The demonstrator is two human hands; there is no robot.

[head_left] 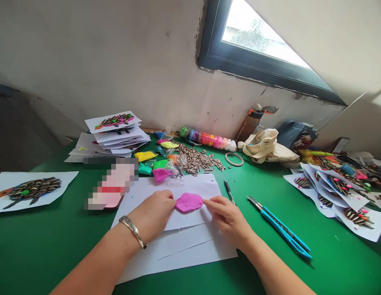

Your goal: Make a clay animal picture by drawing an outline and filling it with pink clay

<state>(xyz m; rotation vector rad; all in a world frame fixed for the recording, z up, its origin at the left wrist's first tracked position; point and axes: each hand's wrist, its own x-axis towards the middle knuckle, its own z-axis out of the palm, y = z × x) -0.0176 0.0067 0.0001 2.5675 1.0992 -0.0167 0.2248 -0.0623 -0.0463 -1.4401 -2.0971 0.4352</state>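
Note:
A flattened oval of pink modelling clay (189, 202) lies on a small white sheet of paper (190, 224), over faint drawn lines. My left hand (158, 211), with a silver bracelet at the wrist, has its fingers curled together at the clay's left edge. At the right edge, the stretched index finger of my right hand (229, 219) touches the clay, while its other fingers bend loosely over the paper. Beneath is a larger white sheet (141, 262). A black pen (230, 191) lies just beyond my right hand, and a blue utility knife (281, 227) to its right.
Bagged coloured clay (146, 155) and loose sunflower seeds (198, 157) lie behind the paper. Stacked seed pictures (116, 137) stand back left; more pictures (341, 192) lie right. A tube of clay pots (209, 139), a tape ring (234, 159) and a cloth bag (266, 145) line the wall.

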